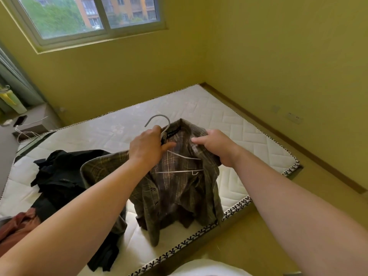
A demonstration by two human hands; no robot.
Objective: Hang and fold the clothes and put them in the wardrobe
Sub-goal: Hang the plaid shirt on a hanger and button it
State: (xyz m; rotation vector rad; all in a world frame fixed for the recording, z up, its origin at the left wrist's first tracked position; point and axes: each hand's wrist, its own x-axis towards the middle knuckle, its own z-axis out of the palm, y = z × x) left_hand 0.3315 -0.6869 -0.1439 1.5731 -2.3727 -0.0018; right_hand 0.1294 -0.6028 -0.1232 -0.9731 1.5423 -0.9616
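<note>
A brown plaid shirt (179,188) hangs in the air above the bare white mattress (229,120), its front open and its lower hem near the mattress corner. A grey hanger (159,120) sits inside it, hook sticking up past the collar. My left hand (147,146) grips the hanger's neck together with the collar. My right hand (215,144) grips the shirt's right shoulder. The hanger's thin white lower bars (179,171) show through the open front.
A heap of black clothes (59,176) lies on the mattress at the left, with a reddish garment (18,226) at the left edge. A bedside table (33,120) with a phone and cable stands far left. Yellow walls and a window (89,16) enclose the bed.
</note>
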